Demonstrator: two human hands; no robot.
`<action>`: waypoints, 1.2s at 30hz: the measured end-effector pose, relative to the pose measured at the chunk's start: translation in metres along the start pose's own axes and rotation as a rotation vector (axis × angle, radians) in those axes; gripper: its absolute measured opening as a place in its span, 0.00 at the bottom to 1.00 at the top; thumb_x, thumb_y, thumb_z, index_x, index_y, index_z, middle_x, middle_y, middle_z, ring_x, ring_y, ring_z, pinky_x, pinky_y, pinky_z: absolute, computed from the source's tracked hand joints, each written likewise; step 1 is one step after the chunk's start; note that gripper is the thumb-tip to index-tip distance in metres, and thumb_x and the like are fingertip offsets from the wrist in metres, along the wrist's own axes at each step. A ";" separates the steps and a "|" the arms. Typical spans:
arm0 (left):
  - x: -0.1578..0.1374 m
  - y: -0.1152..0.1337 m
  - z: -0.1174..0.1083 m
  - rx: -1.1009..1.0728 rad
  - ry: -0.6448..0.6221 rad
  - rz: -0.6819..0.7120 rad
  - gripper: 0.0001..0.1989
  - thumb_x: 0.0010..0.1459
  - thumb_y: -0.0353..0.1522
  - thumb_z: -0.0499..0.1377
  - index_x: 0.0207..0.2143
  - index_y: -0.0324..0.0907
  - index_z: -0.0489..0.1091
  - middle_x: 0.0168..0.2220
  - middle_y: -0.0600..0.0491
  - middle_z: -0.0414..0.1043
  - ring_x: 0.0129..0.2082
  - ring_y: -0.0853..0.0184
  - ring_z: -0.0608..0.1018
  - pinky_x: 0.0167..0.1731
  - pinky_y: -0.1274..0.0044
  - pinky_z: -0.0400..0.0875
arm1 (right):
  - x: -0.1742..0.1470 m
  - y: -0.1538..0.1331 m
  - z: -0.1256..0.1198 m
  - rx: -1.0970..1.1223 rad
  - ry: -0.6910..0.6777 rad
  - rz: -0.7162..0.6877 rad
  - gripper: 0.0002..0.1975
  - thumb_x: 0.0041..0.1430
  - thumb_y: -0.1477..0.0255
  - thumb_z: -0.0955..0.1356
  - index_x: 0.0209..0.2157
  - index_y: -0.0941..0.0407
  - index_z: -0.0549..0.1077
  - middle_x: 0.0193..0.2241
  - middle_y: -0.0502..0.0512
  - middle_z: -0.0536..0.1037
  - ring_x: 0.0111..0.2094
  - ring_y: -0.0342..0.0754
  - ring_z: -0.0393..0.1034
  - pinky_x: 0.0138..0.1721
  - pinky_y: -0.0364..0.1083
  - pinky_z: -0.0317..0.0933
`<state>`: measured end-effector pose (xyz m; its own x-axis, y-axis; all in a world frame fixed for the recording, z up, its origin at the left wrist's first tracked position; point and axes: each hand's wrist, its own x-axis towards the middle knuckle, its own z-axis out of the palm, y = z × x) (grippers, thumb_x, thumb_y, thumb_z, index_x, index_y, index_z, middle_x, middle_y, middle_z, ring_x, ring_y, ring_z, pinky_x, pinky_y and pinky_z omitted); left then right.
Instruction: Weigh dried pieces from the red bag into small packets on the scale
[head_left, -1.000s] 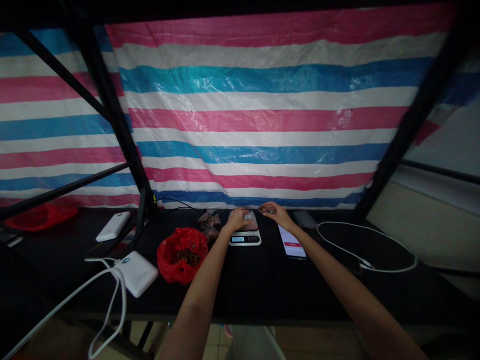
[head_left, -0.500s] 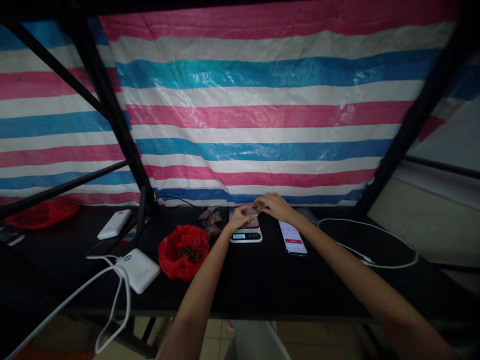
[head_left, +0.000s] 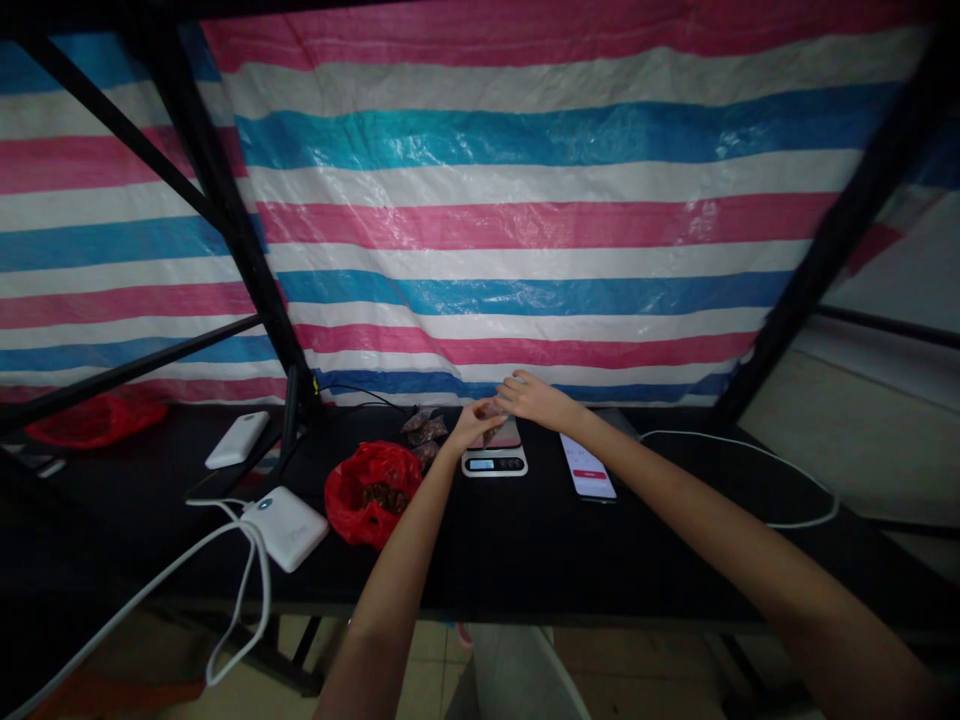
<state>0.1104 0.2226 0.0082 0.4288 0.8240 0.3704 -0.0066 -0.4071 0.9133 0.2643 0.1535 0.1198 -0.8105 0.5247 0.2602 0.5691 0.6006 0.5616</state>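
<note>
Above the digital kitchen scale (head_left: 495, 462), my left hand (head_left: 472, 428) grips a small clear plastic bag (head_left: 492, 432) with brown bits in it. My right hand (head_left: 534, 400) meets it at the bag's top, its fingers closed together there. Part of the bag is hidden by the fingers. To the left of the scale lie several small filled bags (head_left: 424, 428). A red plastic bag (head_left: 342, 500) stands open near my left forearm, holding loose brown pieces (head_left: 384, 497).
A lit phone (head_left: 589, 470) lies right of the scale. White power banks (head_left: 289, 527) (head_left: 238, 440) and a looped white cable (head_left: 264, 590) are at left. Another cable (head_left: 825, 510) curves at right. Another red bag (head_left: 97, 420) sits far left. Black frame posts (head_left: 232, 235) stand before a striped sheet (head_left: 525, 225).
My right hand has moved slightly left and up, closing in on my left hand at the bag's top. The brown contents between the hands now sit lower. The view has shifted slightly.
</note>
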 end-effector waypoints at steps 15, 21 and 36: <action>0.015 -0.020 -0.007 0.811 -0.095 0.015 0.24 0.41 0.43 0.64 0.39 0.38 0.72 0.38 0.46 0.72 0.40 0.59 0.72 0.43 0.71 0.62 | -0.041 -0.010 0.014 0.063 -0.041 0.144 0.13 0.56 0.80 0.61 0.43 0.57 0.67 0.38 0.58 0.73 0.42 0.52 0.62 0.43 0.50 0.47; -0.001 0.000 -0.004 0.875 -0.024 0.105 0.27 0.42 0.42 0.64 0.46 0.43 0.67 0.46 0.48 0.65 0.49 0.57 0.65 0.51 0.64 0.55 | -0.048 -0.013 0.018 0.221 -0.006 0.236 0.13 0.55 0.77 0.63 0.43 0.56 0.68 0.39 0.58 0.73 0.43 0.52 0.63 0.44 0.50 0.49; -0.234 0.048 -0.027 1.312 0.435 0.106 0.18 0.58 0.28 0.49 0.51 0.44 0.62 0.50 0.48 0.65 0.51 0.62 0.65 0.53 0.64 0.52 | 0.084 -0.127 0.032 0.759 0.183 0.037 0.25 0.54 0.71 0.66 0.53 0.56 0.60 0.44 0.58 0.70 0.45 0.50 0.63 0.46 0.49 0.56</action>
<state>-0.0149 0.0214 -0.0303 0.1650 0.7225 0.6714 0.9280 -0.3443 0.1424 0.1279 0.1406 0.0455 -0.7617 0.4842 0.4305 0.4814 0.8677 -0.1240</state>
